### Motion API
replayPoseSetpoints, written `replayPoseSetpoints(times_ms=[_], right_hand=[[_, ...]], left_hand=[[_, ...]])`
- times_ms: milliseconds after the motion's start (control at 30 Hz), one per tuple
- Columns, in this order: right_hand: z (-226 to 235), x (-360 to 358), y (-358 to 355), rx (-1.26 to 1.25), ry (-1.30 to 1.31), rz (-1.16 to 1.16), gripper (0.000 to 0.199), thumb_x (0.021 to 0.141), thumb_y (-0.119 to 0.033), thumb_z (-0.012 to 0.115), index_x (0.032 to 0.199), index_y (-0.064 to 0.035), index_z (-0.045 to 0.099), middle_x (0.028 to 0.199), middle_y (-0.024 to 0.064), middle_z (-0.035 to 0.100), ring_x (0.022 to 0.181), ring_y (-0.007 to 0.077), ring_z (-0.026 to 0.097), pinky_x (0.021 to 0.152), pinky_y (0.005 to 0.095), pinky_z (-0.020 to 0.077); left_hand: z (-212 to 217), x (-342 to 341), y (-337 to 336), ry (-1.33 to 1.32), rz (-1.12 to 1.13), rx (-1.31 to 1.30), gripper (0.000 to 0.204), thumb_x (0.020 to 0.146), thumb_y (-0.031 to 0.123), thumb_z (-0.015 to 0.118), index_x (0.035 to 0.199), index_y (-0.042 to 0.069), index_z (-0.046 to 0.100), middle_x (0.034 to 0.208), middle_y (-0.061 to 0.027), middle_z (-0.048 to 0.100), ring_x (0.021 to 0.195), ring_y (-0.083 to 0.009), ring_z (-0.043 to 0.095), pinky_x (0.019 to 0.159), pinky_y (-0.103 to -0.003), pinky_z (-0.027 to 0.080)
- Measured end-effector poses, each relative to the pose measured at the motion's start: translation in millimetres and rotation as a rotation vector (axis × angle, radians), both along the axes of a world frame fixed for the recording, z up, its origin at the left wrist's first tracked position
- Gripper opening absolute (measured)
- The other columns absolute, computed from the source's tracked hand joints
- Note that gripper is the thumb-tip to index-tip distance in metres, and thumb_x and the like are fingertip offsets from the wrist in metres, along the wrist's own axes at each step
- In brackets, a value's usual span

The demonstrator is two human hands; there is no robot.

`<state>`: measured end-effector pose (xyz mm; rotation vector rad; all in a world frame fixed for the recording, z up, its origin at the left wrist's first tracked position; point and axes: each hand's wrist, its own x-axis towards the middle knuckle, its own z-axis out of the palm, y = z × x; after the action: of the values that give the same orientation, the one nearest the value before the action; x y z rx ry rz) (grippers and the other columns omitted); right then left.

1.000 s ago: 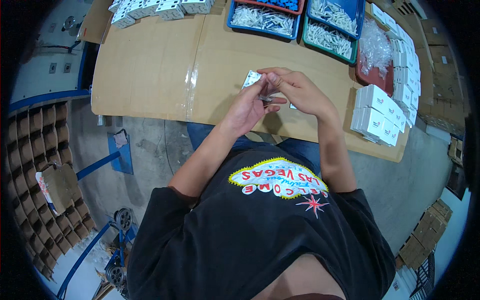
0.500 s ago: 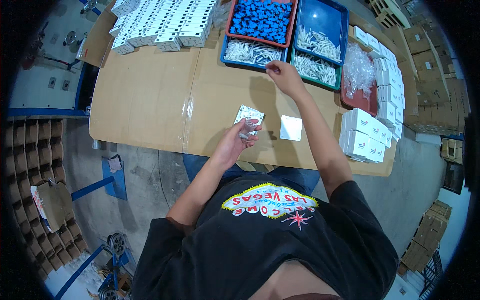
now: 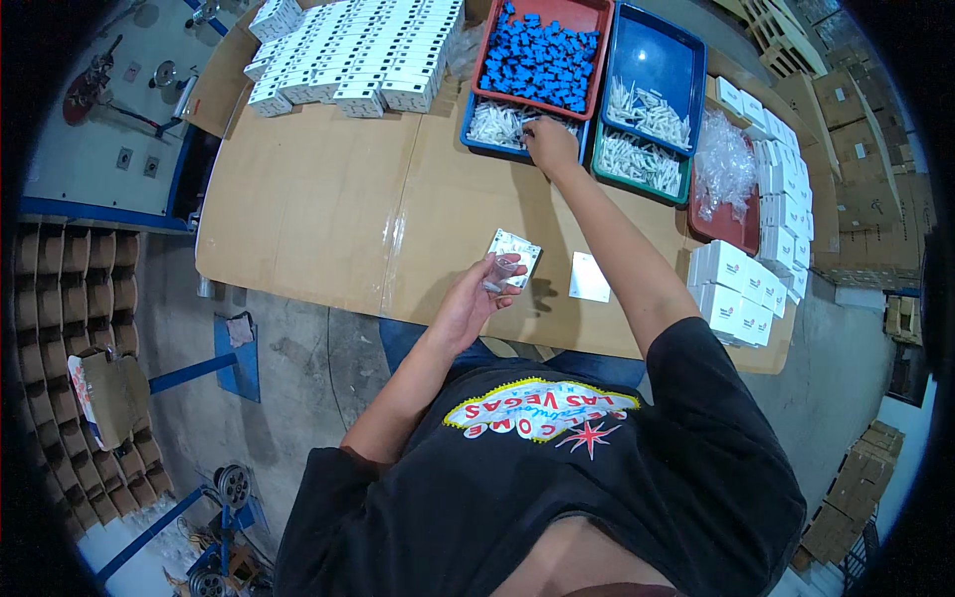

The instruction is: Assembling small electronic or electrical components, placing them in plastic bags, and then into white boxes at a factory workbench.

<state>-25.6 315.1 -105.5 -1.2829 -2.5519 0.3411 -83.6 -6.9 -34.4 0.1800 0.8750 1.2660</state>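
My left hand [image 3: 472, 306] is closed around a small clear plastic bag [image 3: 500, 272], held over the near edge of the table. Just beyond it lies a white switch-like box part [image 3: 517, 251] with dark spots, partly covered by the hand. My right hand [image 3: 553, 145] reaches far forward into a blue tray [image 3: 481, 146] of thin white plastic pieces [image 3: 494, 123]. Its fingers are bent together among the pieces; whatever they grip is too small to make out. A flat white square plate [image 3: 589, 278] lies on the cardboard, left of my right forearm.
A red tray [image 3: 607, 30] of blue parts overlaps the blue tray. Right of it stand a blue tray [image 3: 652, 40] and a green tray [image 3: 647, 191], both with white pieces. White boxes [image 3: 734, 284] are stacked at right, near bagged plastic [image 3: 724, 164]. More white boxes [image 3: 358, 60] stand back left.
My right hand has moved from the blue tray's front edge into the white pieces. My left hand still holds the clear bag. The whole view has shifted slightly.
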Motion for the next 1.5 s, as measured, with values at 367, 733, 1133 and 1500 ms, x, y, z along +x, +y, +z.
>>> replayPoseSetpoints(times_ms=[367,733,1133,1500], right_hand=[[15,18,3,-0.65,0.783,-0.063,0.024,0.097,-0.022,0.063,0.112,-0.0083,0.076,0.095,0.0029,0.076,0.069,0.0115,0.062,0.061,0.0263,0.0482],[87,85,-69,-0.885,0.941,-0.026,0.02,0.097,-0.01,0.06,0.106,0.0006,0.074,0.081,0.0013,0.068,0.061,0.0042,0.048,0.055,0.0224,0.038],[127,111,-180,-0.873,0.916,0.08,0.013,0.094,-0.005,0.066,0.104,0.0006,0.072,0.094,0.0048,0.072,0.084,0.0079,0.065,0.07,0.0235,0.0504],[129,116,-172,-0.674,0.495,0.516,0.012,0.092,-0.006,0.066,0.101,-0.0016,0.072,0.118,0.0047,0.064,0.094,0.0131,0.06,0.074,0.0272,0.0472]], left_hand=[[4,-3,2,-0.07,0.01,0.014,0.049,0.106,0.044,0.045,0.136,0.007,0.056,0.124,-0.0063,0.067,0.096,-0.0133,0.062,0.088,-0.03,0.048],[-3,4,14,-0.137,0.024,0.094,0.05,0.107,0.045,0.042,0.136,0.006,0.054,0.129,-0.0091,0.064,0.102,-0.018,0.065,0.092,-0.033,0.052],[12,17,22,-0.097,-0.015,0.135,0.053,0.107,0.047,0.042,0.136,0.005,0.055,0.127,-0.0108,0.066,0.103,-0.0196,0.068,0.086,-0.031,0.054],[7,24,18,-0.091,0.039,0.078,0.045,0.105,0.042,0.052,0.127,0.004,0.057,0.113,-0.0098,0.069,0.098,-0.0236,0.071,0.078,-0.031,0.056]])
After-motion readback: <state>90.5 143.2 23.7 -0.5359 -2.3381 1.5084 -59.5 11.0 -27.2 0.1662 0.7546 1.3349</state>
